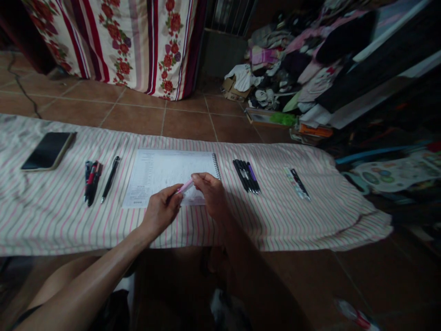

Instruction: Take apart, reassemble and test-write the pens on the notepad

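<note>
Well, head view: left hand (160, 210) curled, fingers closed on lower end of pink pen (185, 186); right hand (211, 193) pinching its upper end, nearly closed. Both work over notebook (168, 177), at 12 o'clock. Black pens (245, 176) at 3; more pens (92, 182) at 9.

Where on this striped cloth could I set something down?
The striped cloth is free past the ruler and between the phone and the pens. It is crowded at the notebook, where the left hand and right hand hold a pink pen.
</note>
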### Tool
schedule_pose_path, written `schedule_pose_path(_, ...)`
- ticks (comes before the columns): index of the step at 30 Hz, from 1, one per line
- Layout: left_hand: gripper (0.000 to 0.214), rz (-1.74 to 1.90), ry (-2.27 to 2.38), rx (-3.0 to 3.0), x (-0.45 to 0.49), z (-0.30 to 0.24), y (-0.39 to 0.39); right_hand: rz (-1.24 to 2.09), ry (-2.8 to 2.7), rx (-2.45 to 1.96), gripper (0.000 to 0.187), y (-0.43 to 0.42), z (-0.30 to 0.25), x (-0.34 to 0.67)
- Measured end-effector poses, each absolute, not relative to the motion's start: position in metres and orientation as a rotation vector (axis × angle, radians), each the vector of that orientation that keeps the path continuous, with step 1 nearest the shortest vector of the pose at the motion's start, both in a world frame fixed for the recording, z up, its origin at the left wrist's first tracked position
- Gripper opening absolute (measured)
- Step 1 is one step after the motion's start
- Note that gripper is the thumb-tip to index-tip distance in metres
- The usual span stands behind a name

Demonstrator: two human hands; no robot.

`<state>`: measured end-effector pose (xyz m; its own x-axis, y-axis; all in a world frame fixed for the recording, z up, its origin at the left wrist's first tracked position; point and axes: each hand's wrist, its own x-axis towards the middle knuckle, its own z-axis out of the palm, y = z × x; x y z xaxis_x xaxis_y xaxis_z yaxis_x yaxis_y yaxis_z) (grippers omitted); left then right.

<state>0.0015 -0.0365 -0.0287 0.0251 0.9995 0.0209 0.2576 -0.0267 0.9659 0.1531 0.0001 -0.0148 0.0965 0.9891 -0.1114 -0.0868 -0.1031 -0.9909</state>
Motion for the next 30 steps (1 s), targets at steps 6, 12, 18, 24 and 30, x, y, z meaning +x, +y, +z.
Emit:
schedule_pose_path(6,0.039,1.101,1.154,1.194,0.003,-0.036,-0.033,1.407,-0.927,-1.187,0.031,-0.003,-0.011,0.156)
schedule_pose_path(12,0.038,1.099,1.137,1.243,0.001,-0.035,-0.03,1.412,-0.951,-1.199,0.026,-0.001,-0.01,0.158)
schedule_pose_path(18,0.036,1.06,1.306,1.406,0.0,-0.025,-0.032,1.333,-1.016,-1.246,0.028,0.004,-0.019,0.155)
schedule_pose_path(24,0.036,1.098,1.326,1.418,0.0,-0.023,-0.033,1.421,-0.942,-1.153,0.029,0.002,-0.017,0.151)
schedule_pose_path(30,0.039,1.157,1.085,1.115,0.002,-0.033,-0.03,1.47,-0.936,-1.1,0.027,-0.004,-0.01,0.151)
